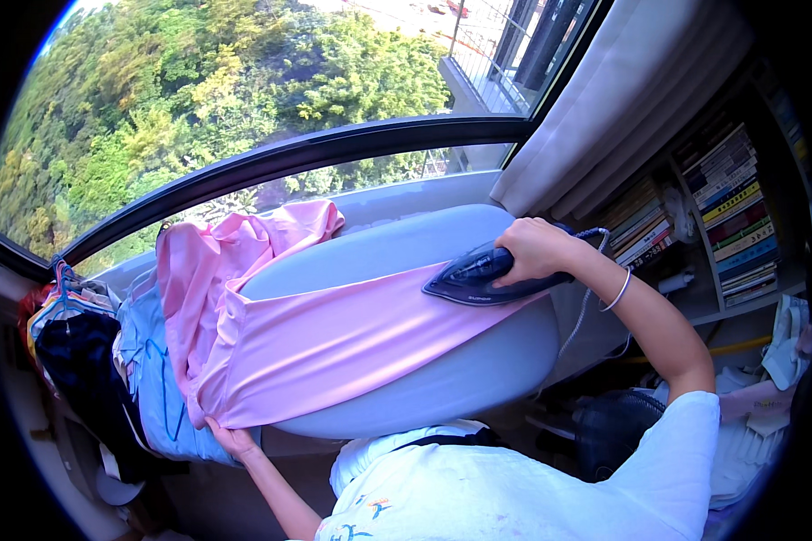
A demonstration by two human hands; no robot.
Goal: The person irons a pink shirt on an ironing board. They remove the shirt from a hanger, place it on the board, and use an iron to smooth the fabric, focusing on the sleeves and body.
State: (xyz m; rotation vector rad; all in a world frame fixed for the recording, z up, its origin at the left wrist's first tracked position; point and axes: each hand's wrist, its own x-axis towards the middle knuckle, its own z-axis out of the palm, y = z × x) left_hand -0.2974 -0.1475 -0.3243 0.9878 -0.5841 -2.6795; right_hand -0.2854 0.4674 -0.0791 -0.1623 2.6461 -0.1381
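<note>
A dark blue iron [472, 276] lies on the pink garment [334, 347], near the right end of its long flat strip. My right hand [537, 248] is wrapped round the iron's handle, with the soleplate's tip toward the left. Under the cloth is a grey-blue padded ironing board [424, 397]. At the board's near left, my left hand [233, 439] pinches the lower edge of the garment; part of its fingers is hidden by the cloth. The rest of the garment is bunched at the board's left end and hangs over it.
A pale cord [589, 302] runs from the iron's rear downward. Clothes on hangers [77, 347] crowd the left side, beside light blue fabric [149, 361]. A large window [334, 144] lies beyond the board. At right are a white curtain [595, 117] and a bookshelf [708, 261].
</note>
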